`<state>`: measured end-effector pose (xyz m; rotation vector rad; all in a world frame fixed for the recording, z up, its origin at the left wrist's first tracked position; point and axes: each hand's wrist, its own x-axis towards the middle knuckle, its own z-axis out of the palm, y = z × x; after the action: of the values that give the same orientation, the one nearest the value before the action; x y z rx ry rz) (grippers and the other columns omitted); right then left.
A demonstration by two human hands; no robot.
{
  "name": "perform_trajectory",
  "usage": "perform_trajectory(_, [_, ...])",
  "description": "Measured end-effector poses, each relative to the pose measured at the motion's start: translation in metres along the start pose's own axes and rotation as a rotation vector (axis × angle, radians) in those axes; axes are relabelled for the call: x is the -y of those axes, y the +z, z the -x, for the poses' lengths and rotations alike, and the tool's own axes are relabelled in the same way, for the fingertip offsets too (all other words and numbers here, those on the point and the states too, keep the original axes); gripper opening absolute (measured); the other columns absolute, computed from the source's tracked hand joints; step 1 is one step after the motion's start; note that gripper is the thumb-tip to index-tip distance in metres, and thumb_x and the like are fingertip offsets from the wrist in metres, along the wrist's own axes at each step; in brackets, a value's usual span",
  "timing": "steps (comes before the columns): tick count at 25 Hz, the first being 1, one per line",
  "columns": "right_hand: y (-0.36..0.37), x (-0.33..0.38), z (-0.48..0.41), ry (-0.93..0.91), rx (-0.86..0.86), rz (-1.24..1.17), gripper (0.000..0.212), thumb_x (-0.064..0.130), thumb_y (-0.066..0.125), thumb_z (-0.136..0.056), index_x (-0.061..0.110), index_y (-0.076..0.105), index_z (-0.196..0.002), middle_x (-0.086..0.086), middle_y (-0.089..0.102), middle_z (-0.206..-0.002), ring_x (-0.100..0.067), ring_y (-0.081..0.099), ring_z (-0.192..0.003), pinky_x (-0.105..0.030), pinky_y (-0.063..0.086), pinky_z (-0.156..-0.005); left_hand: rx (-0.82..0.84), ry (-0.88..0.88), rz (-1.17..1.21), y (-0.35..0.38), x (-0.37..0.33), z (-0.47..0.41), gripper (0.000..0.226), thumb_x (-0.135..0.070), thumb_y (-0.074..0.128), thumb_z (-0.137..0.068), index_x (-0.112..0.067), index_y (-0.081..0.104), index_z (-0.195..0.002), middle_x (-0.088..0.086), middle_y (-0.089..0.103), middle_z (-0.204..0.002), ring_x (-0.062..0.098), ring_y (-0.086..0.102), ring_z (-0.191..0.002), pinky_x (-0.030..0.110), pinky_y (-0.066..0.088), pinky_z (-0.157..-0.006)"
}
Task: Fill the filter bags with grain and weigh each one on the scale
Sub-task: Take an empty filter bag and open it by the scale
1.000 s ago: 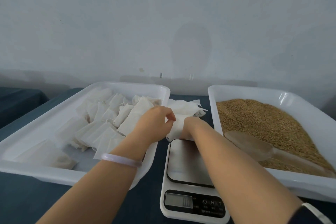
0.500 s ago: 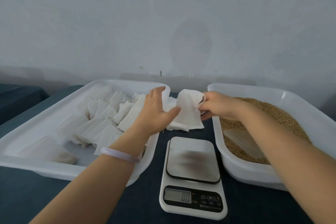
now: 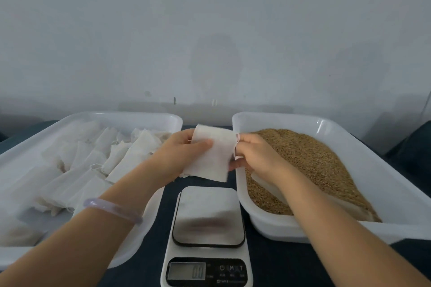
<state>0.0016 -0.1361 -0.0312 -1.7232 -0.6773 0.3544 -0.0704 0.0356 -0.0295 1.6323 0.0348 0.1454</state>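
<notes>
A filter bag (image 3: 213, 154), white and empty-looking, hangs in the air between two bare hands above the far edge of the scale (image 3: 207, 235), between the two white trays. The left hand (image 3: 184, 154) clamps its fingers on the bag's left side, thumb across the front; the right hand (image 3: 253, 154) pinches the bag's right edge, where a thin drawstring loop shows. A pale bangle (image 3: 113, 209) circles the left wrist. The scale's steel platform is bare and its display reads zero. The left tray (image 3: 149, 117) holds a heap of white bags (image 3: 88, 161); the right tray (image 3: 338, 130) holds brown grain (image 3: 310, 158) with a pale scoop (image 3: 279, 191) half sunk in it. All rest on a dark table (image 3: 275, 263).
</notes>
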Motion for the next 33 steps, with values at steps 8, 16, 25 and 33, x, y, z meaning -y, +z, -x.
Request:
perform_trajectory(8, [0.001, -0.007, 0.006, -0.222, -0.119, 0.052, 0.016, 0.018, 0.078, -0.073, 0.032, 0.072, -0.08, 0.003, 0.072, -0.085, -0.014, 0.065, -0.082, -0.031, 0.052, -0.081, 0.169, -0.024, -0.275, 0.002, 0.002, 0.013, 0.014, -0.013, 0.067, -0.087, -0.009, 0.066, -0.101, 0.021, 0.069, -0.086, 0.027, 0.065, -0.077, 0.038, 0.051, -0.074])
perform_trajectory(16, [0.0, -0.008, 0.008, -0.238, -0.155, 0.059, 0.017, 0.027, 0.078, -0.069, 0.039, 0.073, -0.081, 0.005, 0.073, -0.085, -0.012, 0.067, -0.081, -0.028, 0.053, -0.08, 0.126, -0.125, -0.281, 0.004, 0.003, 0.011, 0.026, -0.012, 0.056, -0.093, -0.011, 0.068, -0.07, -0.002, 0.067, -0.063, 0.011, 0.062, -0.058, 0.02, 0.048, -0.056])
perform_trajectory(25, [-0.001, -0.007, 0.008, -0.205, -0.169, 0.141, 0.019, 0.016, 0.08, -0.072, 0.033, 0.073, -0.071, 0.011, 0.073, -0.08, 0.0, 0.065, -0.073, -0.014, 0.05, -0.071, 0.085, -0.103, -0.334, 0.006, 0.002, 0.011, 0.013, -0.014, 0.063, -0.089, -0.003, 0.062, -0.083, -0.005, 0.058, -0.059, 0.009, 0.054, -0.055, 0.021, 0.045, -0.056])
perform_trajectory(33, [-0.001, -0.006, 0.012, -0.266, -0.126, 0.19, 0.011, 0.025, 0.073, -0.075, 0.035, 0.068, -0.072, 0.015, 0.068, -0.071, 0.003, 0.054, -0.061, -0.014, 0.043, -0.063, 0.107, -0.102, -0.311, 0.01, -0.001, 0.014, 0.018, -0.019, 0.056, -0.094, -0.001, 0.059, -0.094, 0.007, 0.059, -0.076, 0.014, 0.062, -0.062, 0.029, 0.053, -0.055])
